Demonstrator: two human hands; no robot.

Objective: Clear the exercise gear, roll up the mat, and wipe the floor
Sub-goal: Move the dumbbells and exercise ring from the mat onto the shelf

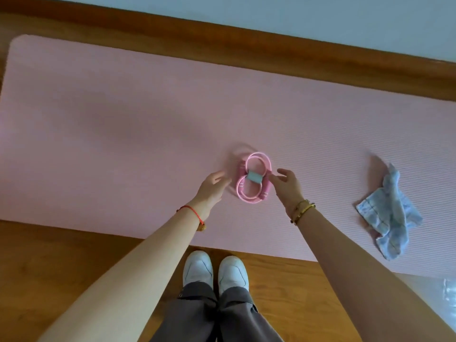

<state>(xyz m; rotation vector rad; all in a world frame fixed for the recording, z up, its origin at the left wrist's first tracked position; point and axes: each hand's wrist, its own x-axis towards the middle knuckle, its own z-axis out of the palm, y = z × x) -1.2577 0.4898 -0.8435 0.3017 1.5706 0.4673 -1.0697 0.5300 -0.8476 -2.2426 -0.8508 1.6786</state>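
Lying coiled in a figure eight, the pink jump rope (pixel 254 178) sits on the pink mat (pixel 123 107), a little right of the mat's middle and nearer its close edge. A grey-blue band (pixel 255 176) binds the coil at its waist, and the darker pink handles run along its two sides. The left hand (pixel 212 188) hangs just beside the rope's left side, fingers loosely spread and holding nothing, apart from the coil. The right hand (pixel 287 185) comes in from the other side with fingers stretched out towards the right handle; whether the fingertips touch it I cannot tell. A red string bracelet (pixel 191 211) circles the left wrist and gold bangles (pixel 303 209) the right. Well apart to the right, a crumpled pale blue cloth (pixel 389 218) lies on the mat. The mat is spread flat on a wooden floor (pixel 61 262), alongside a brown skirting board (pixel 222 38) below a pale wall (pixel 296 11). White shoes (pixel 198 269) and grey trousers (pixel 209 317) stand at the mat's near edge.
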